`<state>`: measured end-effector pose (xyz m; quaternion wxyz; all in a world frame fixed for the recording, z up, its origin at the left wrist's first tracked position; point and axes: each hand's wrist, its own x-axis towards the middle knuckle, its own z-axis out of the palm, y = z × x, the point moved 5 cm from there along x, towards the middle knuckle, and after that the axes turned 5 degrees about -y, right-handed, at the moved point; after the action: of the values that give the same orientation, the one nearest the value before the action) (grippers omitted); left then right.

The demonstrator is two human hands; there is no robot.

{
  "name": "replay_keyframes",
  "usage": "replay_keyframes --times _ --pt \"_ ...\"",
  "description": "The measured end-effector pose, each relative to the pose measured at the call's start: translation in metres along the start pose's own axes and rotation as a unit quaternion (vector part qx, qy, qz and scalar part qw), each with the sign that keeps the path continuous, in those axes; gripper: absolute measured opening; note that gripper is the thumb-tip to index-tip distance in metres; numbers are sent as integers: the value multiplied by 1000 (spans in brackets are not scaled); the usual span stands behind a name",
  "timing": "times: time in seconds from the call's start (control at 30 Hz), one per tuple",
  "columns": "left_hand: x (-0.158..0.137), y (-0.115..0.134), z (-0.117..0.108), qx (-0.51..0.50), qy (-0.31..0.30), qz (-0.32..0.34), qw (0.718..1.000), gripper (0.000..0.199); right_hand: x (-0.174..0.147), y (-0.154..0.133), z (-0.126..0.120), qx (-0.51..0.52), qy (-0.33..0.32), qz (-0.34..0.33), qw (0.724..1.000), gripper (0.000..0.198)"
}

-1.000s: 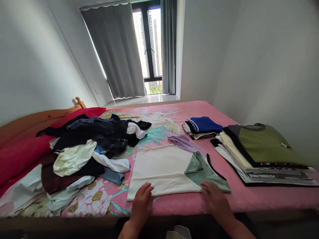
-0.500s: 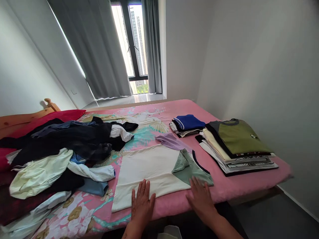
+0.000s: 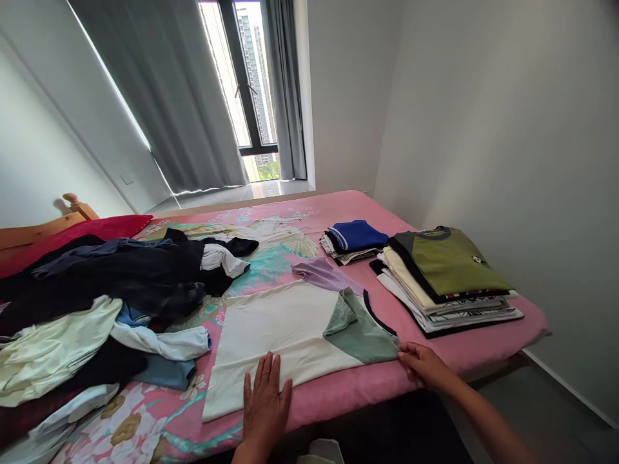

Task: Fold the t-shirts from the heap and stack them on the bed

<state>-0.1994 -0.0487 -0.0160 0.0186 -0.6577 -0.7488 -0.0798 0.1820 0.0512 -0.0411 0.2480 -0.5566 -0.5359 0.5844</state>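
Observation:
A white T-shirt (image 3: 271,328) with one green sleeve, one purple sleeve and a dark neckband lies on the bed, its near side folded inward. My left hand (image 3: 265,396) rests flat on the shirt's near edge, fingers stretched out. At the shirt's right end, my right hand (image 3: 420,364) pinches the corner by the green sleeve (image 3: 362,332) near the neckband. The purple sleeve (image 3: 326,274) points away on the far side.
On the left lies a heap of loose clothes (image 3: 120,277). A stack of folded shirts (image 3: 449,277) sits at the right, with a smaller folded pile topped in blue (image 3: 358,235) behind it. The pink floral bedsheet (image 3: 338,206) covers the bed.
My right hand has slid right from lying flat on the green sleeve to pinching the shirt's corner. My left hand stays flat on the near edge. The view has shifted slightly right.

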Motion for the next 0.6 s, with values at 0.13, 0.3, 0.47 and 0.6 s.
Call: replay_keyframes --times 0.13,0.3,0.47,0.6 --pt "0 0 0 16 10 4 1000 54 1 -8 4 -51 -34 38 997 38" --pt "1 1 1 24 12 8 1000 54 0 -9 -2 -110 41 46 992 38" --pt "0 0 0 14 15 5 1000 53 -9 -15 -13 -186 109 49 975 31" --pt "0 -1 -1 0 -3 -1 1000 53 -26 -46 -5 -293 209 -38 932 22"
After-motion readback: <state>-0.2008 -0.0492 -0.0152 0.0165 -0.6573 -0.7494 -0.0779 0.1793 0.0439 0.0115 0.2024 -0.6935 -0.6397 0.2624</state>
